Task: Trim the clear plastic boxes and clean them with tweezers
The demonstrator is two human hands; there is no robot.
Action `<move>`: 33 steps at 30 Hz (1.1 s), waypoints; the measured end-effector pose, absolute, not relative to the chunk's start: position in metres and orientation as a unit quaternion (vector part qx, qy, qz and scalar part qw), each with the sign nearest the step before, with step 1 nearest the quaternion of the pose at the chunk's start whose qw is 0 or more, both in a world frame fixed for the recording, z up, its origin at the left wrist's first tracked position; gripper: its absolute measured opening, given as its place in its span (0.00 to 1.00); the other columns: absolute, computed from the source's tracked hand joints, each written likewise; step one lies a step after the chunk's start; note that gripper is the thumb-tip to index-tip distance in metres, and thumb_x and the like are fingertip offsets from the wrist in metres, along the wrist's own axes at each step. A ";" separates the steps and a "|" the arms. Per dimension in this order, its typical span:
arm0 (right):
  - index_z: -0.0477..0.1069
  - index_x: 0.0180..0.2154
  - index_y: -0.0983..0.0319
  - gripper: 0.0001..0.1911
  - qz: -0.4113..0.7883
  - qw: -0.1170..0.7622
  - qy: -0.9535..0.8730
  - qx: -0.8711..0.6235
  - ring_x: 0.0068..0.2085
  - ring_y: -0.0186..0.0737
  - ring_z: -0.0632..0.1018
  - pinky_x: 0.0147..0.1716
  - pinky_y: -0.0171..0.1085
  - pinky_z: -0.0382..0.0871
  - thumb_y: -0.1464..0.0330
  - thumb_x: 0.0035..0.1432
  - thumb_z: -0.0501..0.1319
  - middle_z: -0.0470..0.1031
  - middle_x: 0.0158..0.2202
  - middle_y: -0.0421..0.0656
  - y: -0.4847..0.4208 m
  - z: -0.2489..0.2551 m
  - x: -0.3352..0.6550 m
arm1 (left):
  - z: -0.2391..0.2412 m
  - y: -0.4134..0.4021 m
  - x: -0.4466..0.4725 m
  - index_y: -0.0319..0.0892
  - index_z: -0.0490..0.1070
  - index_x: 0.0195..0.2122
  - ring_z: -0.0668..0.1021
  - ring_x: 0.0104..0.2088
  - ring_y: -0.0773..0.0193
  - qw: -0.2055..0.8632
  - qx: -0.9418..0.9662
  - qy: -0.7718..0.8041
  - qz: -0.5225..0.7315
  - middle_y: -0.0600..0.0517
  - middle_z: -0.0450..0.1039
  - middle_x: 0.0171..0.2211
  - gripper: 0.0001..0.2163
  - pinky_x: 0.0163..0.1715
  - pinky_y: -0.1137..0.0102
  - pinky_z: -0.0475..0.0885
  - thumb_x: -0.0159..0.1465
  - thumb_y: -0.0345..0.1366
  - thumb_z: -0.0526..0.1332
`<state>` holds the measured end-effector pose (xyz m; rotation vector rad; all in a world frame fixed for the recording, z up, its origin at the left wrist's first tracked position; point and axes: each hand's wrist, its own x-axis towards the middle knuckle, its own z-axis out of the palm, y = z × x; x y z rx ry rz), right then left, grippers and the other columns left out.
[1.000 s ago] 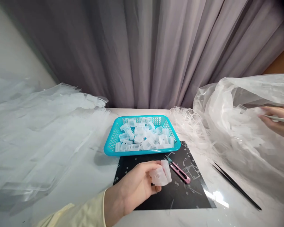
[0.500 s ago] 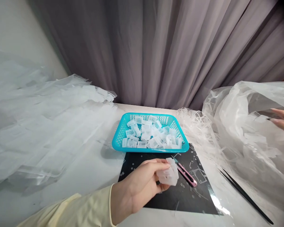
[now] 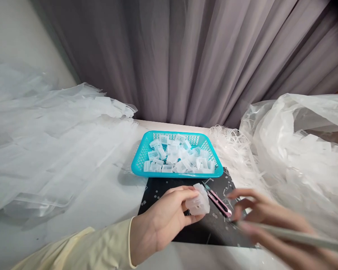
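Observation:
My left hand (image 3: 165, 217), in a pale yellow sleeve, is closed around a small stack of translucent white plastic pieces (image 3: 198, 202) above a black mat (image 3: 191, 234). On the mat, just right of these pieces, lies a pair of pink thread snips (image 3: 219, 202). My right hand (image 3: 273, 225) is smeared by motion near the handle end of the snips. A long, thin, pale tool (image 3: 293, 233) with a dark tip runs through its fingers; its exact kind is blurred. Behind the mat, a turquoise plastic basket (image 3: 177, 175) holds many similar pieces (image 3: 173, 152).
At the left is a heap of clear plastic bags (image 3: 59, 123). Thin white plastic trimmings (image 3: 231, 140) are piled right of the basket. A large clear bag (image 3: 295, 112) with white pieces inside stands at the right. A grey curtain (image 3: 171, 63) hangs behind.
My right hand has come from the big bag at the right down towards the snips. The black tweezers on the right of the table are now out of sight. My left hand has barely moved.

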<state>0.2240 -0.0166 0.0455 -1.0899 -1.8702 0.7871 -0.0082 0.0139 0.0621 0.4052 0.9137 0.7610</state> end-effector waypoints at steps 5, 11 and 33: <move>0.71 0.29 0.59 0.08 0.298 0.349 -0.791 -0.405 0.48 0.42 0.76 0.38 0.31 0.75 0.69 0.62 0.58 0.74 0.41 0.46 -0.026 0.027 0.164 | 0.053 0.011 -0.008 0.38 0.67 0.32 0.75 0.39 0.60 0.805 0.215 0.422 0.358 0.47 0.71 0.37 0.02 0.42 0.63 0.70 0.63 0.26 0.58; 0.69 0.33 0.59 0.06 0.222 0.373 -0.793 -0.428 0.50 0.45 0.76 0.35 0.33 0.74 0.72 0.63 0.56 0.75 0.39 0.47 -0.025 0.011 0.165 | 0.044 0.013 -0.008 0.39 0.67 0.33 0.74 0.38 0.61 0.797 0.222 0.434 0.357 0.48 0.71 0.36 0.01 0.40 0.65 0.70 0.63 0.28 0.59; 0.65 0.30 0.59 0.08 0.357 0.395 -0.742 -0.407 0.42 0.38 0.74 0.51 0.39 0.64 0.70 0.64 0.56 0.72 0.35 0.40 -0.024 0.016 0.170 | 0.047 0.019 -0.008 0.38 0.70 0.29 0.74 0.38 0.59 0.810 0.231 0.400 0.360 0.47 0.70 0.33 0.05 0.43 0.62 0.71 0.63 0.31 0.59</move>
